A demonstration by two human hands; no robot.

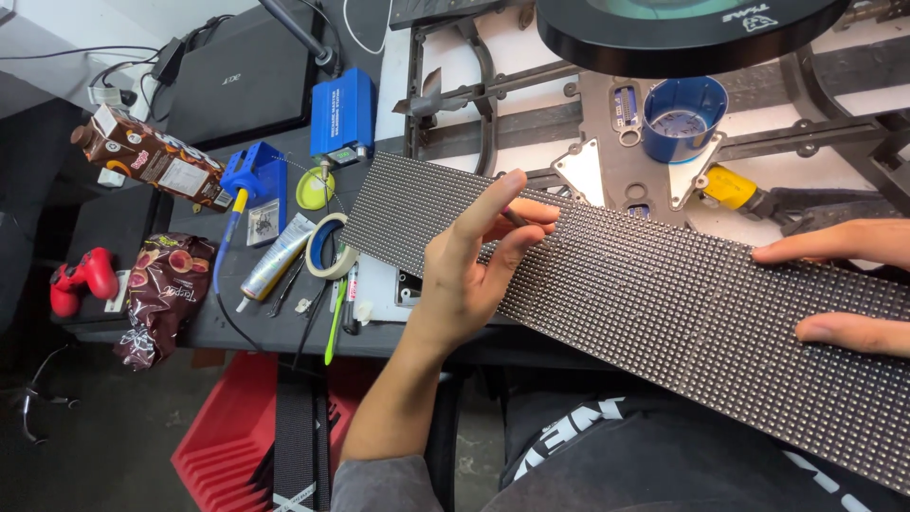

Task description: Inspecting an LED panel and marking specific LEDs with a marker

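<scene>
A long dark panel (664, 303) covered in a grid of tiny dots lies slanted across the bench from upper left to lower right. My left hand (474, 261) hovers over its middle, palm up, with a thin dark tool pinched between thumb and fingers; the index finger points upward. My right hand (848, 284) comes in from the right edge, fingers spread, with fingertips resting on the panel's right part. Only those fingers show.
A round black lamp head (682, 28) hangs above. Behind the panel sit a blue cup (684, 118), a metal frame (531, 90) and a yellow-handled tool (735, 190). At left are a tape roll (327, 246), a blue soldering stand (254, 180), a blue box (343, 114), a drink carton (152, 156), a snack bag (161, 294) and a red controller (81, 280).
</scene>
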